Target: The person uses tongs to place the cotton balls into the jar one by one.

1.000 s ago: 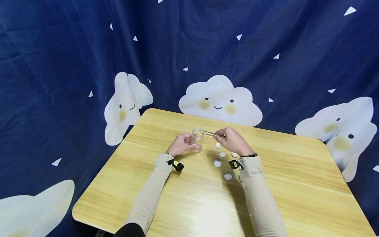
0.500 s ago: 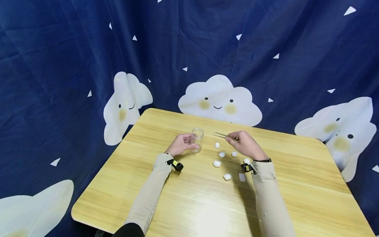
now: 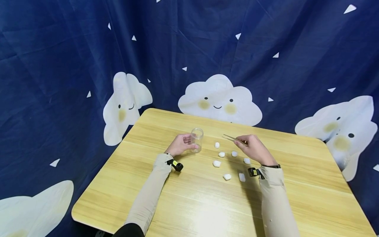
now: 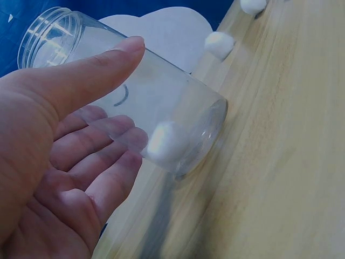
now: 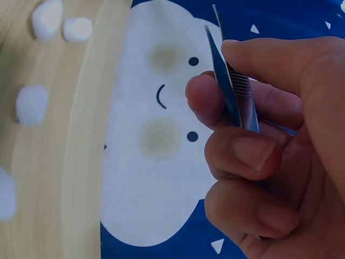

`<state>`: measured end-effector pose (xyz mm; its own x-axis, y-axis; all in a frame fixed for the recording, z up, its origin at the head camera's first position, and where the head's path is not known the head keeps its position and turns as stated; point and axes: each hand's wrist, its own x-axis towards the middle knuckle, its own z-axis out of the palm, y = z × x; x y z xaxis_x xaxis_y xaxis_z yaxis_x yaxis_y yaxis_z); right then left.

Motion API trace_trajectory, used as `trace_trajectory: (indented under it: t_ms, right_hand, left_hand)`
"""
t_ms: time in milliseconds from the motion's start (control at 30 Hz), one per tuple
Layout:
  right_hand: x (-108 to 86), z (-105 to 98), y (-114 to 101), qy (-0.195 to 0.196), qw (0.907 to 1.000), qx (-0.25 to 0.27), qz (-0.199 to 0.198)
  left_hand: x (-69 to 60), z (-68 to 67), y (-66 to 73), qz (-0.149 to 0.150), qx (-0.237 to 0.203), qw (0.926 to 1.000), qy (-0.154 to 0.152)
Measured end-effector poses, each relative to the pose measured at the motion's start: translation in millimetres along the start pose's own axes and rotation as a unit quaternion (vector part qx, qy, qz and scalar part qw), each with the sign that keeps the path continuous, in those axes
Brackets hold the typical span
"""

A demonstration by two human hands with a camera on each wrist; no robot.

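Note:
My left hand [image 3: 179, 144] holds a clear plastic jar [image 3: 197, 135], thumb on one side and fingers on the other. The jar stands upright with its mouth uncovered. In the left wrist view a white cotton ball [image 4: 168, 142] shows through the wall, seemingly inside near the base. My right hand [image 3: 255, 149] pinches metal tweezers [image 5: 233, 89] between thumb and fingers, above the table and right of the jar. Their tips are apart with nothing between them. Several loose cotton balls [image 3: 217, 163] lie on the table between and below the hands.
The light wood table [image 3: 177, 204] has rounded corners. Its far edge meets a dark blue curtain [image 3: 165, 39] printed with smiling clouds [image 3: 217, 102]. A wrist camera [image 3: 256, 172] sits at the right cuff, over the table near the cotton balls.
The tweezers were at the jar's mouth a second ago. My right hand has drawn them away to the right, and their tips now stand apart. My left hand and the jar stay put.

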<state>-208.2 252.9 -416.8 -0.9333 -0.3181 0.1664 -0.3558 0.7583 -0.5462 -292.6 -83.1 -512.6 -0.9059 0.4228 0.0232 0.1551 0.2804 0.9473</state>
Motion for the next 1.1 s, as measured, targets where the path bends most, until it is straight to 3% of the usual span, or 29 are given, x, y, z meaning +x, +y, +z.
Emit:
trace_trajectory:
  t_ms: [633,1100]
  right_hand:
    - [-30.4,8.1,31.4,0.019,0.9992,0.017,0.031]
    - [-38.8,5.1,50.8,-0.003,0.9985,0.015,0.052]
  left_hand:
    - [0.1,-0.5,-1.8,-0.001,0.002,1.0,0.004]
    - [4.3,-1.7,-5.1,-0.003,0.004,1.0,-0.003]
